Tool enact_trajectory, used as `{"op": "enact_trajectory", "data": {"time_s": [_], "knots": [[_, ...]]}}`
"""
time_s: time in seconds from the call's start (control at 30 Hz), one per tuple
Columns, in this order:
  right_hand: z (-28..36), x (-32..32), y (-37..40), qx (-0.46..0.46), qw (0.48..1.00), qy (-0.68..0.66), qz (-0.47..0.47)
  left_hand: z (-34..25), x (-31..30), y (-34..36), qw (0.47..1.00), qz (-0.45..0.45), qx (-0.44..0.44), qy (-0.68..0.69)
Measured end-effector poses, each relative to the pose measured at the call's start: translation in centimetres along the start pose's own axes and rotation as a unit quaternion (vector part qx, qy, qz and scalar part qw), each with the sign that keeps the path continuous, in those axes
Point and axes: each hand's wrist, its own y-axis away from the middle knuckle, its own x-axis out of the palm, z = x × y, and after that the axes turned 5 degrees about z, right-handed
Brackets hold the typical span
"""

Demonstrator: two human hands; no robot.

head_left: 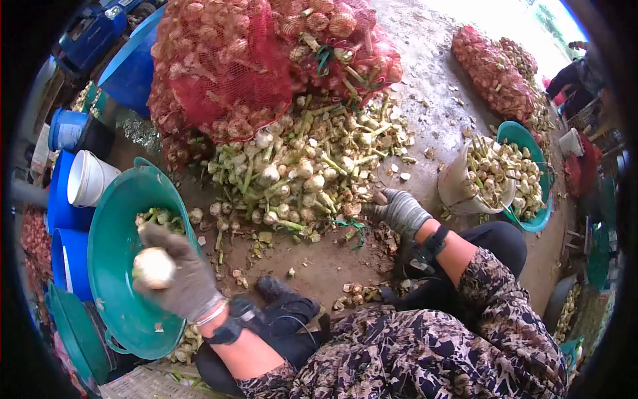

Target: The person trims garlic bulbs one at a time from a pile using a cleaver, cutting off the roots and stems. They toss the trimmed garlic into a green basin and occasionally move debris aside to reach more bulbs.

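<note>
My left fingers (158, 235) are partly bent around a white bulb (154, 267), which sits against the glove with its pale face showing to the outside. The glove is blurred, so I can't tell which fingertips press on it. This left hand (183, 279) is over the large green tub (113, 233), where a few stemmed bulbs (161, 218) lie by the inner wall, just beyond my fingers.

My right hand (404, 214), in a striped glove, reaches to the near right edge of the bulb pile (306, 169). Its fingers are partly curled, the tips right beside the pile; I can't tell whether they have hold of anything.

Green string (352, 229) lies on the floor (302, 259) between my hands, nearer the right one. Behind the pile stand full red mesh sacks (226, 73). Out to my right, a white bucket (458, 185) heaped with trimmed bulbs stands beside a teal basin (539, 218) holding more. Beyond my left hand are a white pail (90, 179) and blue tubs (70, 256). Far right, another person (585, 76) is partly in view.
</note>
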Motion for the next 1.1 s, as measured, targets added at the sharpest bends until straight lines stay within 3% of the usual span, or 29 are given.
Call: {"op": "enact_trajectory", "data": {"time_s": [0.03, 0.1, 0.17, 0.23, 0.27, 0.3, 0.37, 0.43, 0.47, 0.5, 0.57, 0.63, 0.67, 0.7, 0.77, 0.8, 0.83, 0.9, 0.93, 1.0, 1.03, 1.07, 1.1], "knots": [[0.0, 0.3, -0.2, -0.002, 1.000, -0.001, 0.002, -1.4, 0.4, -0.6, 0.999, 0.015, -0.007, 0.033], [-0.2, 0.9, -0.8, -0.039, 0.998, -0.029, -0.039, 1.0, 0.0, -0.7, 0.996, -0.021, 0.003, 0.089], [0.6, 1.4, -1.0, 0.004, 0.998, -0.065, -0.023, 3.8, -4.7, -0.9, 0.997, -0.022, -0.066, -0.035], [2.3, 0.9, -0.4, 0.016, 0.999, -0.045, -0.001, 6.7, -10.0, -2.3, 0.955, -0.048, -0.168, -0.238], [1.9, 1.5, -0.8, 0.009, 0.999, -0.037, -0.010, 8.6, -13.4, -2.8, 0.891, -0.146, -0.156, -0.400], [1.5, 2.0, -0.9, -0.001, 0.995, -0.102, -0.003, 10.3, -17.2, -3.4, 0.792, -0.238, -0.138, -0.545], [2.3, 1.5, -0.4, 0.000, 0.997, -0.078, 0.000, 12.5, -25.7, -4.4, 0.671, -0.133, -0.081, -0.725], [2.4, 1.7, -0.8, 0.015, 0.997, -0.073, 0.017, 14.8, -23.8, -7.1, 0.605, -0.091, -0.168, -0.773], [2.8, 1.6, -1.0, 0.016, 0.998, -0.062, 0.022, 15.7, -26.9, -7.8, 0.499, -0.104, -0.173, -0.842], [3.2, 1.5, -1.1, 0.016, 0.998, -0.051, 0.026, 16.9, -23.5, -8.5, 0.440, -0.110, -0.261, -0.852], [2.8, 1.9, -1.7, -0.008, 0.998, -0.048, 0.026, 16.9, -33.6, -8.9, 0.356, -0.090, -0.327, -0.871], [3.3, 1.4, -1.8, -0.019, 0.999, -0.006, 0.025, 16.1, -32.1, -8.7, 0.372, -0.089, -0.316, -0.868], [4.1, 0.9, -1.6, -0.015, 1.000, 0.007, 0.025, 15.8, -34.1, -8.7, 0.348, -0.119, -0.310, -0.877], [4.1, 0.8, -1.8, -0.015, 1.000, 0.005, 0.024, 13.6, -44.5, -8.2, 0.464, -0.113, -0.296, -0.827], [4.1, 0.9, -1.8, -0.027, 0.997, 0.066, 0.024, 13.3, -31.2, -7.7, 0.544, -0.121, -0.407, -0.723], [4.0, 1.0, -1.8, -0.041, 0.995, 0.089, 0.021, 10.8, -35.8, -6.4, 0.498, 0.088, -0.454, -0.733], [3.8, 1.2, -1.9, -0.047, 0.993, 0.103, 0.027, 11.9, -26.6, -5.0, 0.636, -0.062, -0.431, -0.637], [3.7, 1.2, -1.9, -0.084, 0.982, 0.164, 0.036, 12.1, -24.9, -2.3, 0.719, -0.158, -0.461, -0.495], [3.9, 1.2, -1.8, -0.082, 0.982, 0.166, 0.034, 12.2, -27.2, -0.2, 0.720, -0.156, -0.462, -0.493], [4.5, 1.3, -1.4, -0.116, 0.980, 0.158, 0.037, 13.0, -34.6, 4.2, 0.807, -0.114, -0.411, -0.408], [5.1, 1.0, -1.0, -0.115, 0.980, 0.157, 0.034, 13.1, -33.5, 4.6, 0.807, -0.111, -0.412, -0.408], [5.8, 0.6, -0.5, -0.162, 0.973, 0.161, 0.025, 13.2, -31.1, 4.7, 0.716, 0.022, -0.410, -0.565], [6.1, 0.4, 0.1, -0.209, 0.964, 0.164, 0.017, 13.3, -28.0, 4.9, 0.587, 0.153, -0.387, -0.694]]}}
